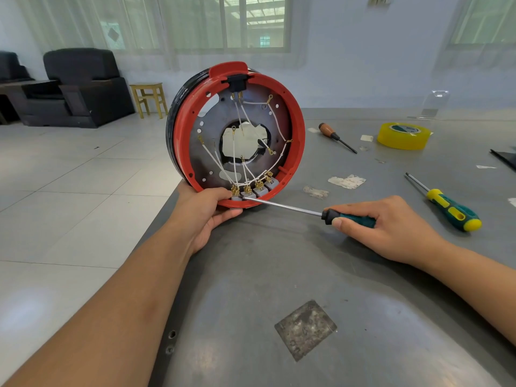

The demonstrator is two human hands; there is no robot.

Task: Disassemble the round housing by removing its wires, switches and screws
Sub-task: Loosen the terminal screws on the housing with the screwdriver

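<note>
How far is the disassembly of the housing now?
Nothing looks removed yet. In hand: the left hand steadies the upright housing while the right hand puts a screwdriver tip at the leftmost switch. Left: four switches and the white wires.

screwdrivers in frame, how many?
3. One in the right hand, tip at the housing's switches; a green-yellow one on the table right; a wooden-handled one beside the tape roll.

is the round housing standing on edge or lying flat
On edge: the round housing stands upright on the table, open face to the camera, steadied by the left hand.
</note>
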